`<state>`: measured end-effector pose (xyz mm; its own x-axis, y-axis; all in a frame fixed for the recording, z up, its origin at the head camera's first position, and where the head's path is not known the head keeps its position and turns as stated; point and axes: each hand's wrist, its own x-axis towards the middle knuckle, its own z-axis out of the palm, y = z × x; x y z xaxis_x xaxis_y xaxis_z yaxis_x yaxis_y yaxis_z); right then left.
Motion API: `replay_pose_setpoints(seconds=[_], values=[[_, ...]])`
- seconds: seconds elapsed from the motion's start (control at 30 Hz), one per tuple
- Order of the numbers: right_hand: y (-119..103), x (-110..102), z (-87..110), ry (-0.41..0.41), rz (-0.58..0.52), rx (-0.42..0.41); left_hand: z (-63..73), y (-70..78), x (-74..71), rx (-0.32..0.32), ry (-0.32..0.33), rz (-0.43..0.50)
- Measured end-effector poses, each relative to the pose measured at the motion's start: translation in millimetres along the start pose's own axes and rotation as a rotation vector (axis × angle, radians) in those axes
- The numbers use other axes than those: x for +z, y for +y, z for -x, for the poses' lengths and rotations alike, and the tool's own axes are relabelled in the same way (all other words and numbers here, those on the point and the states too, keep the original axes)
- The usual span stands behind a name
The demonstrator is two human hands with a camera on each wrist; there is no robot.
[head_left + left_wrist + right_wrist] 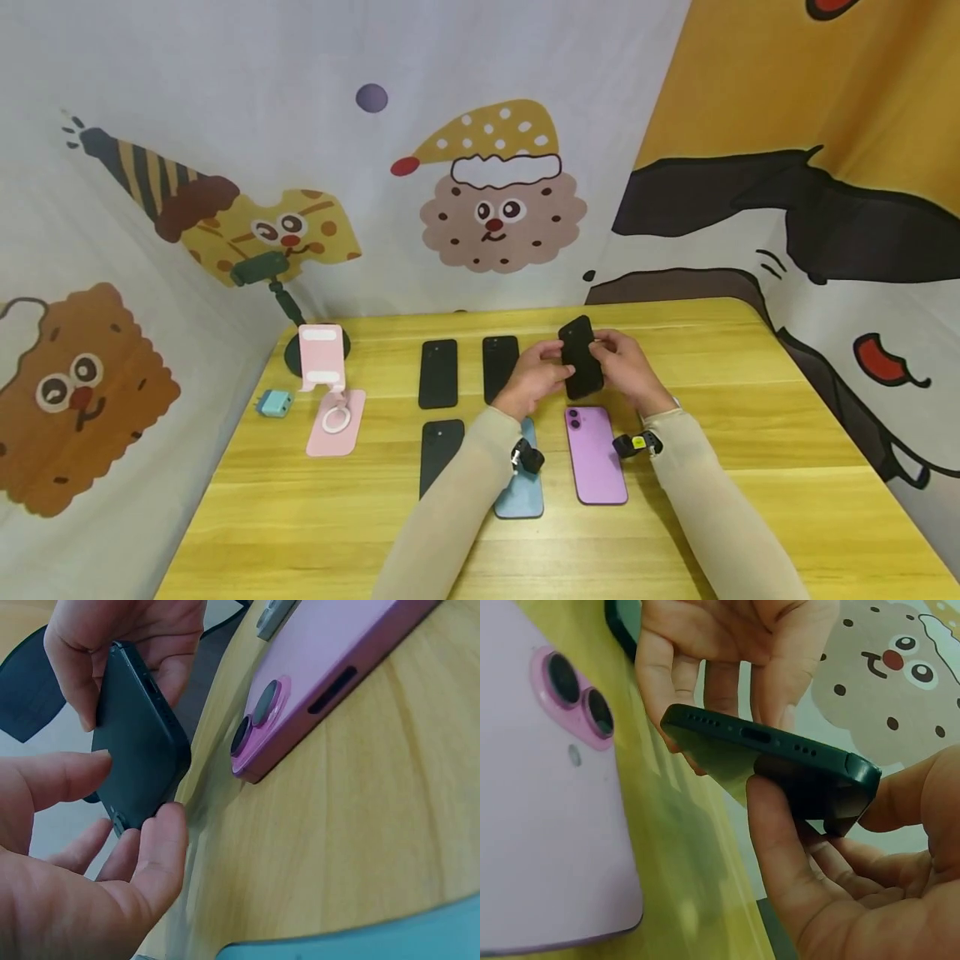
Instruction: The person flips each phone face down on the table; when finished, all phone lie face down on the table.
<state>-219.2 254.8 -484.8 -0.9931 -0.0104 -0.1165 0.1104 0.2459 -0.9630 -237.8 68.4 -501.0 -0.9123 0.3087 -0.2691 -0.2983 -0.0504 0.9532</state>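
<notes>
Both hands hold a dark smartphone (581, 362) raised over the far part of the table, its camera side up in the head view. The left hand (536, 377) grips its left edge between thumb and fingers. From the opposite edge the right hand (628, 368) pinches it. In the right wrist view the phone (772, 742) shows its charging port end and a glossy face. Just below it on the table lies a purple phone (600, 462), back up. A light blue phone (521, 500) is partly hidden under the left wrist.
Dark phones lie to the left: one (438, 375) at the back, another (497, 367) beside the left hand, a third (435, 450) partly behind the left sleeve. Farther left stand a pink folding phone stand (322, 358), a dark green stand (260, 267) and a small blue charger (276, 403).
</notes>
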Motion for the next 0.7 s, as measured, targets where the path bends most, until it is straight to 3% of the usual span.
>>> replay_pose_setpoints(seconds=[0.2, 0.5, 0.7], values=[[-2, 0, -0.8, 0.023, -0.017, -0.013, -1.8, -0.5, -1.5, 0.011, 0.029, 0.024], [0, -5, -4.7, 0.032, -0.046, -0.028, -3.6, 3.0, -1.6, 0.021, 0.016, -0.005], [3, -13, -8.7, 0.021, 0.007, -0.004, -6.6, 3.0, -1.0, 0.051, 0.031, -0.014]])
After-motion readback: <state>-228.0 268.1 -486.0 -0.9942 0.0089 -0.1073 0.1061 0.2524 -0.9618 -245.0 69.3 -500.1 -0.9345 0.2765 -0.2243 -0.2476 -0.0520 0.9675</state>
